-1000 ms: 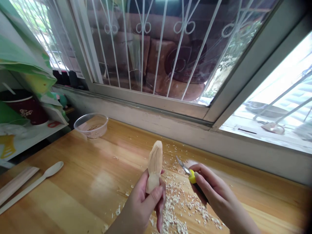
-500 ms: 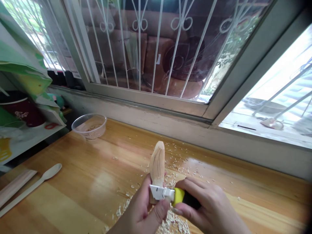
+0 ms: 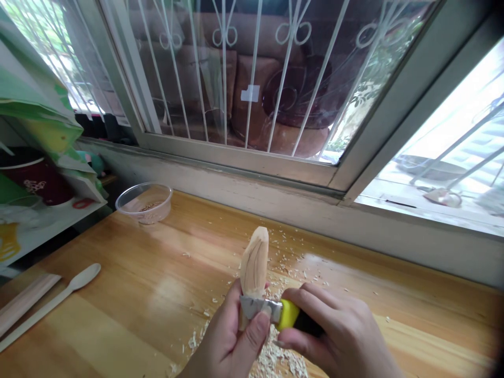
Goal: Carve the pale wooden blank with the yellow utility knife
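My left hand (image 3: 232, 333) is closed around the lower part of a pale wood carving (image 3: 254, 262), which stands upright with its rounded top pointing away from me. Dark lines run along the carving's face. In my right hand (image 3: 338, 325) is a utility knife (image 3: 289, 315) with a yellow and black handle. Its short metal blade lies across the narrow lower part of the wood, pointing left. My left thumb presses against the metal near the blade. The wood's lower end is partly hidden by my fingers.
Wood shavings (image 3: 275, 357) lie on the wooden table (image 3: 129, 304) beneath and beyond my hands. A clear plastic bowl (image 3: 145, 210) stands at the back left. A wooden spoon (image 3: 59, 299) and a wood strip (image 3: 25, 302) lie at left. The window (image 3: 236, 152) borders the far side.
The knife blade has turned slightly and shifted a little left and up on the wood. The carving leans slightly more to the right. Both hands keep their grip.
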